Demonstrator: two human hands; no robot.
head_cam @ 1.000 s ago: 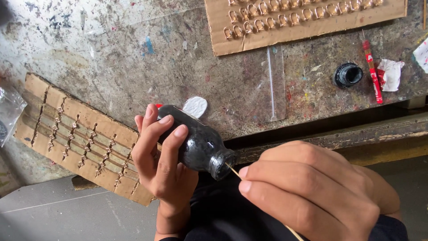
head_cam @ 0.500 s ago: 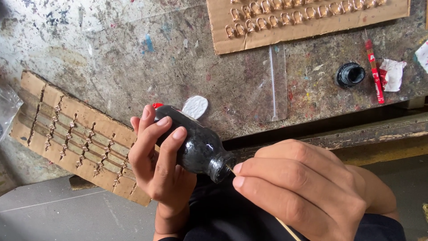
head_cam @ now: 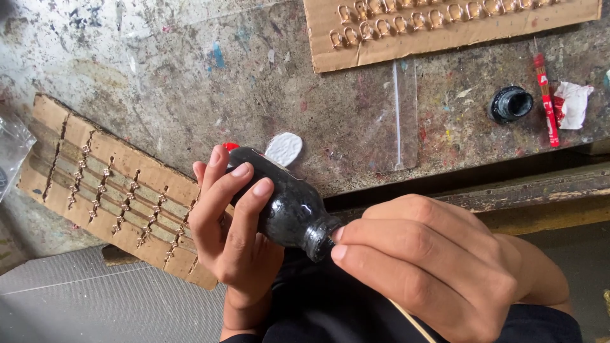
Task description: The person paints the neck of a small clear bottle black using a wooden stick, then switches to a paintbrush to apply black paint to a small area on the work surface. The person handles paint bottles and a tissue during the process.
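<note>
The small dark, glossy plastic bottle [head_cam: 289, 203] lies tilted in the left hand [head_cam: 232, 238], held over the front edge of the stained, paint-flecked workbench [head_cam: 190, 82], its open neck pointing down toward the right hand [head_cam: 432, 267]. The left fingers are curled closed around the bottle's body, and they cover much of its near side; its far end is partly hidden too, with only a speck of red showing behind the fingertips. The right hand's thumb and forefinger are pinched tight against the bottle's mouth. They grip a thin pale wooden stick [head_cam: 410, 321], of which only a short stretch shows below the hand; its tip is hidden, so whether it sits inside the neck cannot be told. The right wrist is cut off by the frame's edge.

A second ago a length of the stick was visible between the bottle's mouth and the right fingers; now that gap has closed and the fingertips touch the neck. The bottle stays at much the same tilt in the left hand.

Just behind the bottle a small white oval pad [head_cam: 283, 148] lies on the bench. To the left a slotted cardboard strip with rows of small metal pieces [head_cam: 114, 190] overhangs the bench edge. A second cardboard sheet holding metal loops [head_cam: 445, 25] is cut off at the top. Well to the right sit a black round cap [head_cam: 510, 103], a red pen [head_cam: 546, 101] and a crumpled white scrap [head_cam: 572, 105].
</note>
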